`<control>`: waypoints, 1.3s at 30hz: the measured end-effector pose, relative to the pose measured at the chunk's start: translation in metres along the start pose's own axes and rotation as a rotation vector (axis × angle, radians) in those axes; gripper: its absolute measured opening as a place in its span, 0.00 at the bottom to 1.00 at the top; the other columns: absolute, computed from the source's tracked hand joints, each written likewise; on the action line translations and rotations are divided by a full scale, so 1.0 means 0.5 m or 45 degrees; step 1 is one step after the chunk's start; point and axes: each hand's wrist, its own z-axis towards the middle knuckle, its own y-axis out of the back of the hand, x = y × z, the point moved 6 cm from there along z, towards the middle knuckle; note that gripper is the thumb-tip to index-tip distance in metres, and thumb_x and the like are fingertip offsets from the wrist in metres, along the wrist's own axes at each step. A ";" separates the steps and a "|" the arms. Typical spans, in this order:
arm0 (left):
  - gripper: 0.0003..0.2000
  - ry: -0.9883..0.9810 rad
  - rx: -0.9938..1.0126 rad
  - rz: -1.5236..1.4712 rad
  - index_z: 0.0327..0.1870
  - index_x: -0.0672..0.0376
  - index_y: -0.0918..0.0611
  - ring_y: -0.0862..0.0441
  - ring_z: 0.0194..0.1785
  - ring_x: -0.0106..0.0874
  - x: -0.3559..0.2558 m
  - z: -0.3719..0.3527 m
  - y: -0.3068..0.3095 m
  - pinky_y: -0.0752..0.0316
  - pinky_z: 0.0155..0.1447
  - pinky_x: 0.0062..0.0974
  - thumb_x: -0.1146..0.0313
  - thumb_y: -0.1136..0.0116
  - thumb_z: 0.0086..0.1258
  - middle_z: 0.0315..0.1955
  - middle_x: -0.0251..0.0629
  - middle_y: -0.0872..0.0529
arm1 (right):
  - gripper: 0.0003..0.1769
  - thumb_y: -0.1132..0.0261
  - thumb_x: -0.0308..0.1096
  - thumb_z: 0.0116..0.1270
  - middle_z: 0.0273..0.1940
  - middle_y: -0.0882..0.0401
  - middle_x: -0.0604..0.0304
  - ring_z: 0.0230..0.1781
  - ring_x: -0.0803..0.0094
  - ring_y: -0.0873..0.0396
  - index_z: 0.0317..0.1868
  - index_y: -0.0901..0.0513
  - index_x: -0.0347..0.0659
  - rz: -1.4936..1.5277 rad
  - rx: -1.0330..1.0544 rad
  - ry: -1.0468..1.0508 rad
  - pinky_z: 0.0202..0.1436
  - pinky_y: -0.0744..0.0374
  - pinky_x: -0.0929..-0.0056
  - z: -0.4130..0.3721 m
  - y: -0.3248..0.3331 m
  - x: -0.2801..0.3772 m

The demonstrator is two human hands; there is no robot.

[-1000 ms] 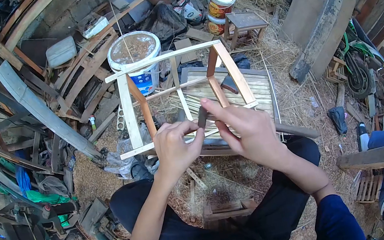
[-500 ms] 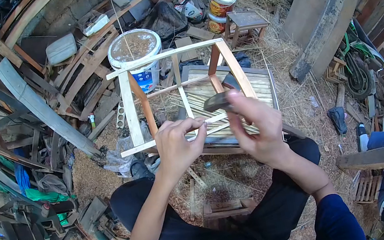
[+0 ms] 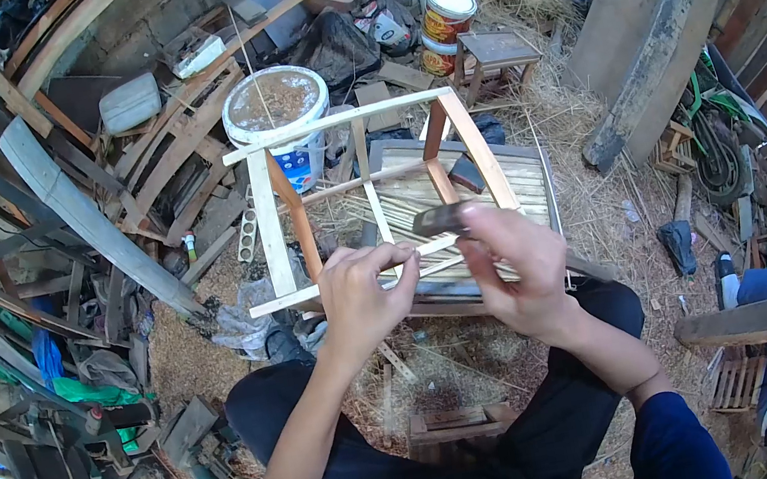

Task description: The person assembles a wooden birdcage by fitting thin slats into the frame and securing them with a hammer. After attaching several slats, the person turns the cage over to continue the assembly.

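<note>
i have the pale wooden frame [image 3: 483, 152] out in front of my knees, above a slatted panel [image 3: 527, 177]. my left hand [image 3: 361, 296] is in a narrow pinch, thumb and forefinger brought together at the near rail [image 3: 287, 299], beside the foot of a thin upright strip [image 3: 375, 202]. my right hand [image 3: 521, 262] is closed on a dark tool [image 3: 439, 221], which looks like a hammer head, just above the rail and near those fingertips.

to work this spot well, i'd want the left hand steadying the rail so the light frame can't skid or bounce, and any tap short, square and gentle, since the rail looks slim enough to split. i'd judge the bigger risk to be the left fingertips: they sit close to the tool, so they need to be clear of its face before any firm blow.

i can't tell whether something small, a nail say, is between the left thumb and forefinger. the tool is blurred, its grip is covered by my right fingers, and i can't trace its handle. my hands also hide parts of the near rail, and what bears the frame's weight is unclear.
</note>
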 end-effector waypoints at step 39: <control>0.10 0.094 0.253 -0.072 0.47 0.55 0.08 0.09 0.33 0.47 0.008 -0.007 -0.002 0.17 0.40 0.41 0.61 0.25 0.70 0.32 0.49 0.08 | 0.38 0.27 0.24 0.66 0.38 0.13 0.59 0.31 0.61 0.13 0.77 0.20 0.54 -0.065 0.316 -0.313 0.32 0.19 0.62 0.006 -0.012 0.019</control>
